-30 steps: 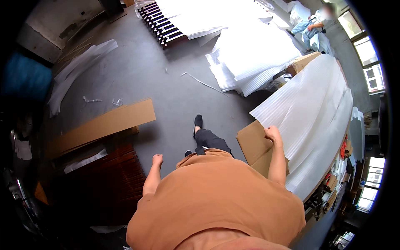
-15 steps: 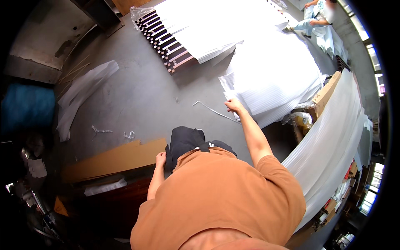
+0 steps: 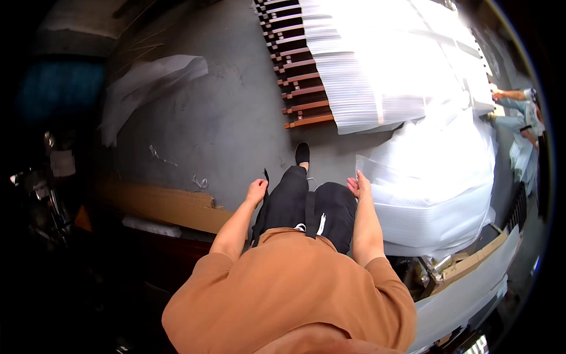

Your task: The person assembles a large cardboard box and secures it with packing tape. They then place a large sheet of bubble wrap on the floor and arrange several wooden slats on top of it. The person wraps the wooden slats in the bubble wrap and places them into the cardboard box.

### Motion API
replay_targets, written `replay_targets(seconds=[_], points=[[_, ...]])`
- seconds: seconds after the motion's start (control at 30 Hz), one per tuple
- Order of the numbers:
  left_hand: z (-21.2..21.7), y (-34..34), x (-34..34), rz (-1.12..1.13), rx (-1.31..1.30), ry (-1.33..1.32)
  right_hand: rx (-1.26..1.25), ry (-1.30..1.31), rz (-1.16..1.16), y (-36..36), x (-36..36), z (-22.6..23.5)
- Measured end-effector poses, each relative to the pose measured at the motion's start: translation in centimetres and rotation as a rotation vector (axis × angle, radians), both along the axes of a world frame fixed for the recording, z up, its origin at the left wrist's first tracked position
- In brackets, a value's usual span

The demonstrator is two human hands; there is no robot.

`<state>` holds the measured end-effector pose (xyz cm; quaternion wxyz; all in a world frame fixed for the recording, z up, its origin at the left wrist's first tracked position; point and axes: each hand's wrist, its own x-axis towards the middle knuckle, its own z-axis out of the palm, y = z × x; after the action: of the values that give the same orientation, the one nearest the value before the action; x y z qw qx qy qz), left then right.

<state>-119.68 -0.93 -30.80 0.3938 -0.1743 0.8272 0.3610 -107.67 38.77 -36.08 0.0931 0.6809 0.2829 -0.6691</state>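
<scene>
My left hand point(image 3: 257, 190) is closed beside my left thigh. A black strip of what looks like fabric point(image 3: 266, 176) sticks up from it and runs down along the trouser leg; its kind is hard to make out. Near my right knee, my right hand point(image 3: 359, 184) is open and holds nothing, its fingers apart. Just past its fingers is the ribbed edge of white foam sheeting point(image 3: 407, 203), draped over a bulky stack. I cannot tell whether the fingertips touch it.
Ahead stands a stack of brown wooden slats point(image 3: 303, 106) under white foam sheets point(image 3: 348, 88). Cardboard point(image 3: 171, 200) lies at the left, with a loose translucent sheet point(image 3: 147, 85) beyond. An open carton point(image 3: 471, 259) stands at right. Another person point(image 3: 525, 112) works at the far right.
My right hand has come back from the foam sheeting toward my knee, and its fingers have opened. My view has shifted toward the slat stack. My left hand stays closed on the black strip.
</scene>
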Motion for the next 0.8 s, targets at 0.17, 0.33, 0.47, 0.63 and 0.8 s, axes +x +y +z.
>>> replay_targets(seconds=[0.17,0.33,0.47,0.63,0.8], points=[[2.9,10.7,-9.7,0.285,0.264,-0.141,-0.013,-0.046,-0.18,5.0,-7.3,-6.8],[-0.9,16.3,-9.5,0.375,0.101,-0.26,-0.057,-0.103,-0.236,10.1,-14.5,-16.9],[-4.2,21.3,-7.8,0.34,0.008,-0.403,0.109,-0.419,-0.206,15.0,-19.6,-25.6],[-6.5,29.4,-6.9,0.316,0.045,-0.51,0.184,-0.023,-0.325,18.6,-19.9,-28.3],[-7.4,37.1,-9.9,0.243,0.14,-0.502,0.406,0.007,-0.328,24.9,-22.4,-19.8]])
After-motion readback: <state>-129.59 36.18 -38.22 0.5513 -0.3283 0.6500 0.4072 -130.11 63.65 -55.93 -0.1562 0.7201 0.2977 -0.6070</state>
